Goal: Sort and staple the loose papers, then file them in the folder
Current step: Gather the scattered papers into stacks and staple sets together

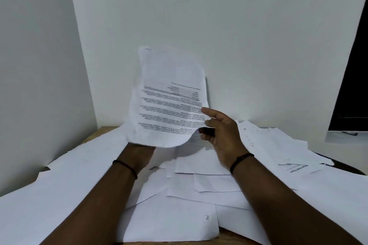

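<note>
To the left of the grip, loose papers (59, 175) lie flat over the wooden table (103, 128), overlapping, well below the raised sheet and apart from it.

The left hand (139, 150) comes up under the printed sheet (169, 95). The paper's lower edge covers its fingers, so whether it pinches that edge or only props it from below cannot be told.

The printed sheet stands nearly upright above both hands, long axis running up and away from the wrists, text upside down to the camera, lower right corner curling toward the right hand. It may be more than one page; the edges are too blurred to count.

The right hand (223, 135) is just right of the sheet, at its lower right edge. The thumb lies along the printed face, and the fingers (207, 130) curl at the curled corner, so the hand seems to hold the edge in a light pinch, not a tight fist. It is the clearer hold of the two, and the nearer hand for turning or laying the page.

Below the grip, between the forearms, more sheets (199, 181) lie spread on the table. Right of the grip a further pile (278, 145) carries a page with a printed title (298, 169), upside down and too small to read.

Sorting looks to be in hand: the sheet must go down from the grip onto one pile, left or right. No stapler or folder is visible.
</note>
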A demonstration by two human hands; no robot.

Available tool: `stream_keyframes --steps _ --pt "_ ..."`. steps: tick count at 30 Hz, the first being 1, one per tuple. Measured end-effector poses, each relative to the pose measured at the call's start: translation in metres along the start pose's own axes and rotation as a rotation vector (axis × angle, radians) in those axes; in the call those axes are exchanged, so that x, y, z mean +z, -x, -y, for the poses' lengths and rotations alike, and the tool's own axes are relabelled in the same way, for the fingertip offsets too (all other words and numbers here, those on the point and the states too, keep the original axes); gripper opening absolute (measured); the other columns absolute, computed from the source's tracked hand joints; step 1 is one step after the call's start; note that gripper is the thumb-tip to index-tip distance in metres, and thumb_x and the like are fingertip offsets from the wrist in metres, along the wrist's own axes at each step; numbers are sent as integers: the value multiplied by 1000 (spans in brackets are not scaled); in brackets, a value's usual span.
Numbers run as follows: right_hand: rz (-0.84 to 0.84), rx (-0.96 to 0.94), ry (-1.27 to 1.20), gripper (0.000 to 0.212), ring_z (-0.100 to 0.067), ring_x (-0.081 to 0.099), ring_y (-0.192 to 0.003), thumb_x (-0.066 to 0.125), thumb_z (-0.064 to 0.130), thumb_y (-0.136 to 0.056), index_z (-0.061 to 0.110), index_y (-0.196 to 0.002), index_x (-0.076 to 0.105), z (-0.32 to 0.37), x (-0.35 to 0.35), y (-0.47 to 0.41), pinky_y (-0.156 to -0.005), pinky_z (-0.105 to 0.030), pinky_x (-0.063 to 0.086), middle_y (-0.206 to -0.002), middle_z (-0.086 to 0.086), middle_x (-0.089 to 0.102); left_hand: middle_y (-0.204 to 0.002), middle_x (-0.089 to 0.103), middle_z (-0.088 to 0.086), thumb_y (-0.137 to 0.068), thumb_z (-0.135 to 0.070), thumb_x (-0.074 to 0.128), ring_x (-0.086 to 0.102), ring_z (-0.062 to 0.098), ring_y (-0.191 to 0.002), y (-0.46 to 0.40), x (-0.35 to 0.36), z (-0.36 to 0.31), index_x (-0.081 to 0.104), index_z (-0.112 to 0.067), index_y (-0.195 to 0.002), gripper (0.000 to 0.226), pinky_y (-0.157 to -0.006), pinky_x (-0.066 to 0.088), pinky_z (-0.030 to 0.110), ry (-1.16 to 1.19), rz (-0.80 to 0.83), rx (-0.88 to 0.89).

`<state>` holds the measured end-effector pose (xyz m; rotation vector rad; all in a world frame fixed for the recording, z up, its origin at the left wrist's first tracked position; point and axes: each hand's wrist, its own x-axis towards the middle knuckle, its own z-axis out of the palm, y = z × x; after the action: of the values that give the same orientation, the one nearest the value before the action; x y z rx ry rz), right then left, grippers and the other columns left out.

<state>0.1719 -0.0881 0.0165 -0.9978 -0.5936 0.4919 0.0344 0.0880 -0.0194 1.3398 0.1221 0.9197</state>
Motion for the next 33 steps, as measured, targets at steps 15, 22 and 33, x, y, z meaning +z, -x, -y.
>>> stream_keyframes --steps 15,22,33 --pt "257 -583 1268 29 -19 61 -92 51 15 -96 25 -119 68 -22 18 17 -77 -33 48 -96 1 72 -123 70 2 -73 -36 80 69 25 -109 14 50 -17 56 -33 -129 62 -95 54 43 -129 81 -43" --pt "92 -795 1461 45 -28 57 -97 64 33 -84 27 -129 65 -25 9 7 -81 -41 49 -102 -2 64 -118 70 9 -96 -3 59 71 28 -99 10 45 -23 62 -19 -116 26 -78 61 46 -101 -278 -41" --pt "-213 -528 1194 80 -25 45 -135 49 64 -91 18 -153 27 -6 2 7 -110 -42 35 -149 -9 47 -124 69 11 -99 -30 53 68 28 -111 7 25 -35 56 -10 -135 41 -87 59 38 30 -225 10"
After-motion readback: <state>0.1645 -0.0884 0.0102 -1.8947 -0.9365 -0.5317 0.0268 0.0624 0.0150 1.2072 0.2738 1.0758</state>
